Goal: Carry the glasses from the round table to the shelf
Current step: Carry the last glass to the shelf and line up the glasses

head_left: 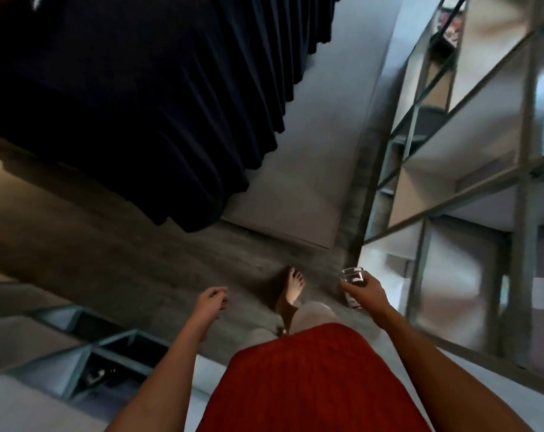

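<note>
Right hand [362,294], one glass [352,280]

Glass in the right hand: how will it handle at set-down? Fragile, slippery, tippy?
The glass looks clear and rigid, so probably fragile against the metal-framed shelf. Its smooth wall may be slippery; the right hand wraps its side. One hand carries it, so likely light; taller than wide, it might tip if nudged.

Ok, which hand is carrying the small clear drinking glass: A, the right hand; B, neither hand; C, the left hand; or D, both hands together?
A: the right hand grips the small clear drinking glass, while the left hand hangs empty with its fingers loosely curled.
</note>
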